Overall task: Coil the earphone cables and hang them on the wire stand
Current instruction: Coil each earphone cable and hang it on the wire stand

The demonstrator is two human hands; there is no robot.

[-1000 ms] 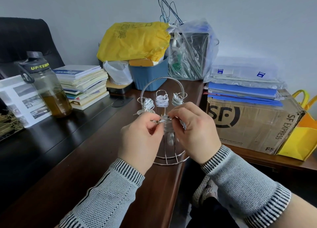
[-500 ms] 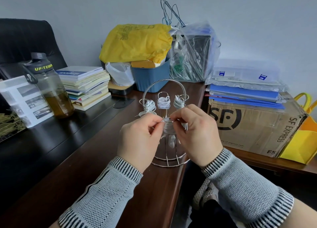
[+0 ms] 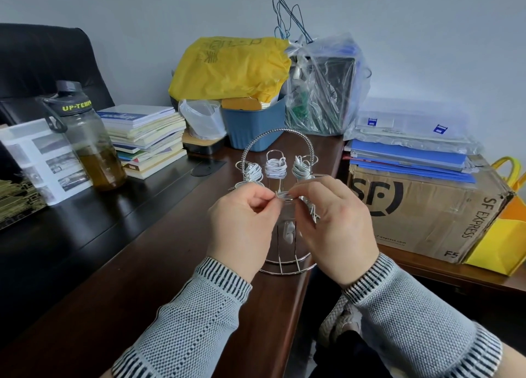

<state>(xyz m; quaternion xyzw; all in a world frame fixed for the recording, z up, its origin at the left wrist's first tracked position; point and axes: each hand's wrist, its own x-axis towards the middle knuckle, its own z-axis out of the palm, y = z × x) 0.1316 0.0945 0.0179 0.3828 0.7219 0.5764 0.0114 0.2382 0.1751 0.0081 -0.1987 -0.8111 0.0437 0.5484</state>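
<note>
Earphone cable (image 3: pixel 284 197), a thin white strand, is pinched between both hands: left hand (image 3: pixel 242 226) and right hand (image 3: pixel 336 229) grasp it in front of the wire stand (image 3: pixel 277 201), which sits at the desk (image 3: pixel 142 263) edge (three coils already hung). Cardboard box (image 3: pixel 421 207) crowds the right; water bottle (image 3: pixel 91 141) stands well left.
</note>
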